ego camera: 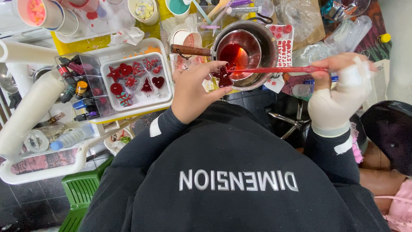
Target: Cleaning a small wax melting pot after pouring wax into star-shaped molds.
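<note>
Currently a dark red figure-shaped wax piece (224, 77) is pinched between thumb and fingertips of the left hand (195, 92). The right hand (339, 96), wrapped in a white bandage or glove, is closed around the end of a long red stick (274, 69), which is held level with its tip at the piece. Both are kept just at the 6 o'clock edge of the small inner pot (238, 53).

Step in hand, as judged: the red piece is being trimmed, touched up or coated with the stick over the pot. A steady pinch and fine tip control are called for next, since the piece is small and the liquid looks hot; drips onto the black sweatshirt (231, 172) are the likely risk.

Counts:
- Pots: two, nested. The inner one is filled with red liquid and set in a larger steel pan (266, 47) with one wooden handle (189, 50) pointing to 9 o'clock.
- White tray (165, 92) at 9 o'clock of the hands: about nine red pieces, among them two hearts and one star; the exact number cannot be told.
- Clear organiser (79, 90) further out at 9 o'clock: several small bottles, count unclear.
- Cups along 12 o'clock: at least three.
- One red mould sheet (283, 45) at 1 o'clock.
- One green stool (79, 193) at 7 o'clock.
</note>
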